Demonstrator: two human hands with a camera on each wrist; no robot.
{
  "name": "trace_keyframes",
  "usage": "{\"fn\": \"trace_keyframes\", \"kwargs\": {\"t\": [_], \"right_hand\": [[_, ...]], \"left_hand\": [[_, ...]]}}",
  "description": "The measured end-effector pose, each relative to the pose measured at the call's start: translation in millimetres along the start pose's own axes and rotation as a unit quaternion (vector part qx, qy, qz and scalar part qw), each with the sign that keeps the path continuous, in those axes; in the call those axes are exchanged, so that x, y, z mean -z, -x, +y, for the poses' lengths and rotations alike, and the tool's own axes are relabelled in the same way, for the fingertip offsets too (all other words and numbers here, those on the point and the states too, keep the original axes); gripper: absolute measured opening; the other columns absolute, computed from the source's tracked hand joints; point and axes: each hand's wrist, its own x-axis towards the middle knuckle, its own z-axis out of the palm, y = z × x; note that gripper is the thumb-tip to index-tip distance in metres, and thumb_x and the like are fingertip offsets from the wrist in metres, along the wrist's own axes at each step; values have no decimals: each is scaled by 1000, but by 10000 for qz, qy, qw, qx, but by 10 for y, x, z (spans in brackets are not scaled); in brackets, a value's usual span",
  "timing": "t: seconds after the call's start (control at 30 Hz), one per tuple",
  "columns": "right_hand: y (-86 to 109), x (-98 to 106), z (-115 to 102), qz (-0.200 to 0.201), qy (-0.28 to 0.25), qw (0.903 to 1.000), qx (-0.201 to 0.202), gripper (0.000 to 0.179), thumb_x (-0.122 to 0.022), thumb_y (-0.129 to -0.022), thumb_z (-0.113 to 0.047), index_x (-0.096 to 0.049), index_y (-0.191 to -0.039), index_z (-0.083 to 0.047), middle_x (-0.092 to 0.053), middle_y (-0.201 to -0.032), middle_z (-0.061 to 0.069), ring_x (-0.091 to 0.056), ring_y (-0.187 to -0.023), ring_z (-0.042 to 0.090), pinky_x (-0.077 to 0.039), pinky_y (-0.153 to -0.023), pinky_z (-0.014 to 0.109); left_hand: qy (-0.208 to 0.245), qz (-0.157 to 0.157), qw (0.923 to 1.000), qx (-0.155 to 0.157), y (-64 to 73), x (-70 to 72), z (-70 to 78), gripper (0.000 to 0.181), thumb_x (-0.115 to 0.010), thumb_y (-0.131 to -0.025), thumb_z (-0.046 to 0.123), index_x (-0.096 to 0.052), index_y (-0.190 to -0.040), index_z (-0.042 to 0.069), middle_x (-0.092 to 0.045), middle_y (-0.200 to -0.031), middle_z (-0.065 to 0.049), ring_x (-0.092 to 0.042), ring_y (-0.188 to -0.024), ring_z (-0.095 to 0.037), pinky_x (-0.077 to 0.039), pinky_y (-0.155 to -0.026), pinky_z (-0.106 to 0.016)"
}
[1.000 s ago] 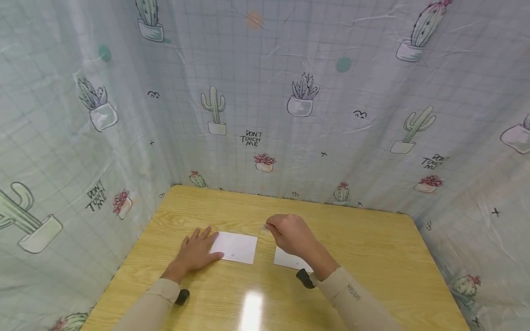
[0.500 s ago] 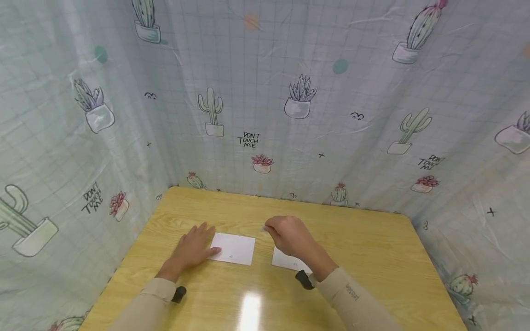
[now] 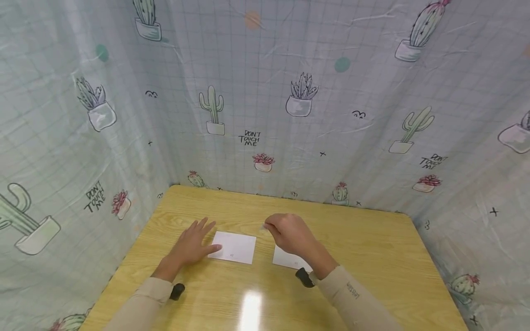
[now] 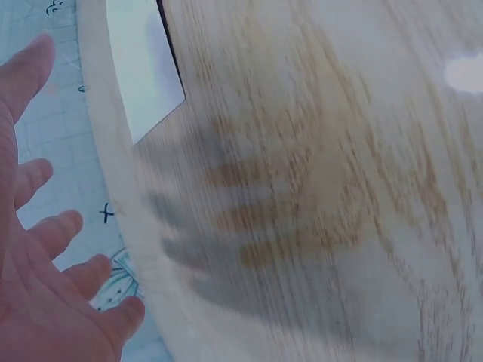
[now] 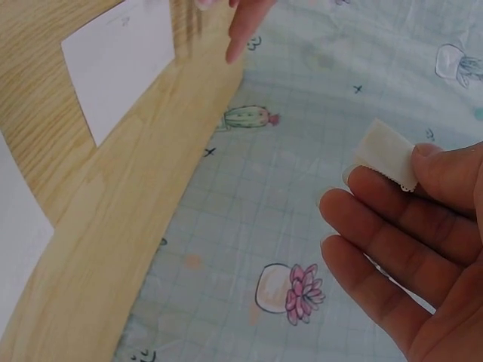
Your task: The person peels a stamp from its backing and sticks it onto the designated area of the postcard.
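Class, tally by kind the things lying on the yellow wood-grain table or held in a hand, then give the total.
White rectangular paper sheets lying on the yellow wood-grain table: 2
Small off-white thin piece with a zigzag edge, pinched in the right hand: 1
Total: 3

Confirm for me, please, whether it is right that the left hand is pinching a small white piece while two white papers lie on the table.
Not quite: it is the right hand that pinches the small white piece, as the right wrist view shows, while two white papers do lie on the table.
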Motion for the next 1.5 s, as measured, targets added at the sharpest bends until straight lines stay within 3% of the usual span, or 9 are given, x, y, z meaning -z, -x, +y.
{"fn": "trace_keyframes", "kwargs": {"t": [0.43,1.0,1.5], "right_hand": [[-29,-6,-20,10,-242,9997,24,18,-65,-104,-15,-79,-101,-5,-79,-90,6,-67,-71,10,-58,-68,27],[-94,1,-43,52,-188,9998,7,15,-67,-103,-14,-79,-97,-8,-77,-85,-1,-57,-65,4,-54,-65,23],[-100,-12,-43,90,-171,9998,70,15,-66,-103,-14,-79,-98,-7,-77,-86,1,-61,-66,5,-57,-67,26]], "left_hand": [[315,63,9994,-105,22,139,94,88,-66,-96,60,-35,-163,12,-26,-171,-25,-19,-156,-56,-24,-119,-79],[879,20,9954,-376,-41,347,291,92,-68,-94,61,-30,-166,17,-21,-174,-17,-11,-162,-47,-23,-120,-79],[896,77,9941,-609,-101,422,465,92,-68,-93,64,-34,-164,16,-26,-173,-14,-15,-162,-43,-27,-121,-76]]}}
